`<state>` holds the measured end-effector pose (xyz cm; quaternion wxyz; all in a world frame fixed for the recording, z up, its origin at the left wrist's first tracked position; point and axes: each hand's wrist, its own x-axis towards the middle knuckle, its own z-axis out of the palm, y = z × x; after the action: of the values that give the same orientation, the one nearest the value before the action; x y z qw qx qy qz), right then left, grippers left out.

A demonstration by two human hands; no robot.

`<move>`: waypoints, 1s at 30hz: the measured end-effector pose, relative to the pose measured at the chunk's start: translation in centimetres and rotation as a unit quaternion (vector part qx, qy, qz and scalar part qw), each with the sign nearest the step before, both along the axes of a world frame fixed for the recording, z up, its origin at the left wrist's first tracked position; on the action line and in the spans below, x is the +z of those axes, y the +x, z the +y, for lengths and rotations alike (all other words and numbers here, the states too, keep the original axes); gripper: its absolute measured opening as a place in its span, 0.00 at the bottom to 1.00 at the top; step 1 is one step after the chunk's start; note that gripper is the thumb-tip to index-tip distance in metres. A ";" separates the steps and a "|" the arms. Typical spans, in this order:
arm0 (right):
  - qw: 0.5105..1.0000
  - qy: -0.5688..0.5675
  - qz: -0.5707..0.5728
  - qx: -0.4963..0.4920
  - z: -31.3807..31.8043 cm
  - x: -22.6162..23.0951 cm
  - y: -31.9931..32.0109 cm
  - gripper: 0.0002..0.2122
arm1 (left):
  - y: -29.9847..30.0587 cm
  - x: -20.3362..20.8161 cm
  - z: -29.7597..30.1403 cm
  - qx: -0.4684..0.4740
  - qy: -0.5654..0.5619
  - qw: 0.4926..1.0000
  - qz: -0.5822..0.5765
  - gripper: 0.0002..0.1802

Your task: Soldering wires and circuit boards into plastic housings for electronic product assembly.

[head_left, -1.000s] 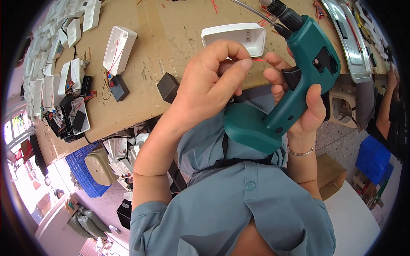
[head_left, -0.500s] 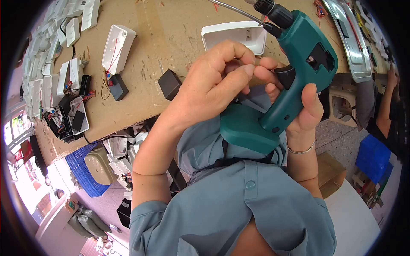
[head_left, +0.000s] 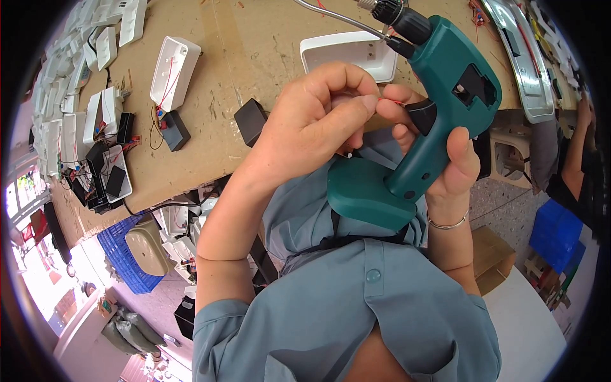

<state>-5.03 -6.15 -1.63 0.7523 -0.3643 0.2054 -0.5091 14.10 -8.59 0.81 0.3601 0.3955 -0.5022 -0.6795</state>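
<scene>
A green cordless drill (head_left: pixel 453 70) with a black chuck (head_left: pixel 412 24) and a black trigger (head_left: pixel 422 116) leans in my right hand (head_left: pixel 455 167). The thumb lies along one side of its handle, and the fingers come round by the trigger. Its wide green base (head_left: pixel 366 194) hangs above my lap. My left hand (head_left: pixel 318 121) is closed in a pinch on a thin red wire (head_left: pixel 391 101) that shows beside the fingertips of my right hand. The wire's ends are hidden. A bent metal rod (head_left: pixel 344 18) reaches from near the chuck to the upper left.
On the brown workbench (head_left: pixel 223 70) are a white plastic housing with red wires (head_left: pixel 175 73), black boxes (head_left: pixel 250 121) and an open white housing (head_left: pixel 349 54). White casings crowd the left; a metal tray (head_left: pixel 522 63) lies right. A co-worker's arm (head_left: pixel 576 149) is at far right.
A short red wire has come into sight between the fingertips of both hands. The drill has shifted slightly left. My left hand keeps its pinch.
</scene>
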 end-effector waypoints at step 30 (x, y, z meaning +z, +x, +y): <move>0.998 0.048 -0.029 -0.040 0.7 0.1 -0.4 0.37 | -0.3 -0.5 0.2 0.018 -0.012 1.000 0.016 0.09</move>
<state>-5.45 -5.50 -1.50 0.7536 -0.3040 0.2222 -0.5389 13.78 -8.40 0.33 0.3854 0.3891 -0.4975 -0.6727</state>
